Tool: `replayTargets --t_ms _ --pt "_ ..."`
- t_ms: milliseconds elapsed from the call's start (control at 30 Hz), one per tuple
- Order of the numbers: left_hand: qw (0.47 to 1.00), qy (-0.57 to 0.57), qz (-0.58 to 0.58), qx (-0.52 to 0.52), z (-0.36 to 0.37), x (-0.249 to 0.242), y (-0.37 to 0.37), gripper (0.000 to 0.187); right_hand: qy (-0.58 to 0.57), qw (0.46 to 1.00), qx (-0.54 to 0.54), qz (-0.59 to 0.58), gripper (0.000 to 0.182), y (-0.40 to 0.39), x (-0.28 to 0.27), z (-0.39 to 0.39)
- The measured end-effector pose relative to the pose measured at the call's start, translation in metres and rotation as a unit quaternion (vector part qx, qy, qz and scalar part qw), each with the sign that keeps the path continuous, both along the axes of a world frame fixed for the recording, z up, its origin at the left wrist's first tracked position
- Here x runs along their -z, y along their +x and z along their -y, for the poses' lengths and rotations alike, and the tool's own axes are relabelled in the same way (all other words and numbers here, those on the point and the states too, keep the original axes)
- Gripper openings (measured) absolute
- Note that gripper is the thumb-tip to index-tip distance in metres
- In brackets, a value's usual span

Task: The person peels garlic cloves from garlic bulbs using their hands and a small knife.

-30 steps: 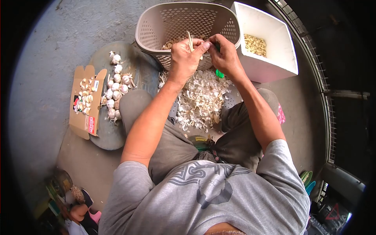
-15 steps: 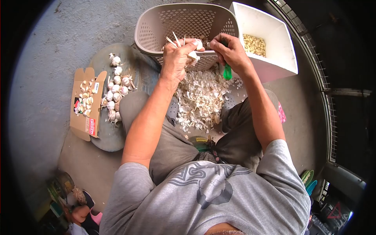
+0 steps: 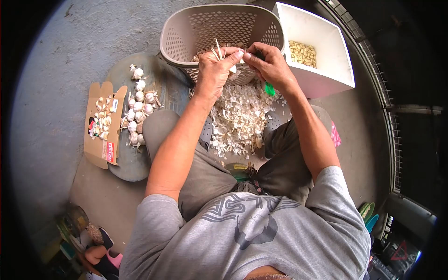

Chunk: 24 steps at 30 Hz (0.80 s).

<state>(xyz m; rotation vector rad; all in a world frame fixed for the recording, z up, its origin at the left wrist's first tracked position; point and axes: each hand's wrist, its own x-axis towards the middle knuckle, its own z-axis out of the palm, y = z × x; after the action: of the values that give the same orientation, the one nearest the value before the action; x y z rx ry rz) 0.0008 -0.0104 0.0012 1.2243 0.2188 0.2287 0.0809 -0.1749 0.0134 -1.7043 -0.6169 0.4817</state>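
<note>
One handful of garlic (image 3: 233, 70) is up at the near side of the tall brown basket (image 3: 186, 40), and it sits right in the curl of the left hand (image 3: 213, 70); pale, dry strands poke up out of that grip, white garlic shows below the thumb, and the fingers are closed around the lot; over comes the right hand (image 3: 273, 70), its thumb and forefinger pinched narrow against the left fingertips, a bit of white showing where they meet; a green handle (image 3: 269, 89) sticks out beneath the right palm, so that hand is holding a tool as well, though its working end is too hidden to make out; so the garlic lies on the inner side of the left hand, with the right fingertips just beside it.

Down below the hands, a broad heap of papery peel (image 3: 238, 121) spreads between the person's legs; through the basket's opening, more garlic pieces (image 3: 198, 58) show behind the left hand; beside the basket, on the right hand's side, stands a white box (image 3: 326, 78) with pale yellowish pieces (image 3: 302, 53) at the bottom; well off to the left, whole bulbs (image 3: 139, 106) rest on a round surface (image 3: 128, 171), next to an open cardboard box (image 3: 95, 151) holding loose cloves (image 3: 102, 120).
</note>
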Motion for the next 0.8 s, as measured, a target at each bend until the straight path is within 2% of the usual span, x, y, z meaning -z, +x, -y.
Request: replayTargets --t_ms 167,267,300,400,433,533,567,667,700,800 --pt "0.997 -0.065 -0.002 -0.039 -0.003 0.007 0.004 0.019 -0.039 0.998 -0.002 0.057 0.01 0.0 -0.007 0.004" --pt "0.993 -0.103 0.012 -0.061 -0.01 0.007 0.007 0.021 -0.07 0.976 -0.182 0.098 0.009 0.009 0.006 0.007" --pt "0.992 -0.1 0.012 -0.071 -0.01 0.005 0.007 0.02 -0.058 0.96 -0.231 0.145 0.017 0.01 0.005 0.009" --pt "0.994 -0.09 -0.001 -0.056 -0.011 0.002 0.005 0.019 -0.035 0.983 -0.17 0.067 0.026 0.007 0.005 0.005" --pt "0.995 -0.083 -0.009 -0.047 -0.009 0.002 0.004 0.018 -0.005 0.994 -0.106 0.03 0.027 0.002 0.006 0.002" --pt "0.997 -0.065 -0.012 -0.032 -0.005 0.002 0.004 0.018 0.013 0.993 -0.068 -0.1 0.027 0.0 -0.006 0.002" --pt "0.998 -0.053 -0.014 -0.035 -0.005 0.002 0.004 0.018 0.034 0.995 -0.034 -0.088 0.029 -0.003 0.002 -0.005" --pt "0.999 -0.041 -0.004 -0.029 -0.003 0.004 0.006 0.018 0.032 0.995 -0.012 -0.09 0.031 -0.005 0.003 -0.008" --pt "0.999 -0.043 0.0 -0.022 -0.003 0.003 0.006 0.018 0.051 0.993 -0.021 -0.102 0.025 -0.001 0.004 -0.006" --pt "0.996 -0.078 -0.005 -0.033 -0.002 0.002 0.005 0.019 0.138 0.967 -0.011 -0.215 0.018 0.017 0.008 0.005"
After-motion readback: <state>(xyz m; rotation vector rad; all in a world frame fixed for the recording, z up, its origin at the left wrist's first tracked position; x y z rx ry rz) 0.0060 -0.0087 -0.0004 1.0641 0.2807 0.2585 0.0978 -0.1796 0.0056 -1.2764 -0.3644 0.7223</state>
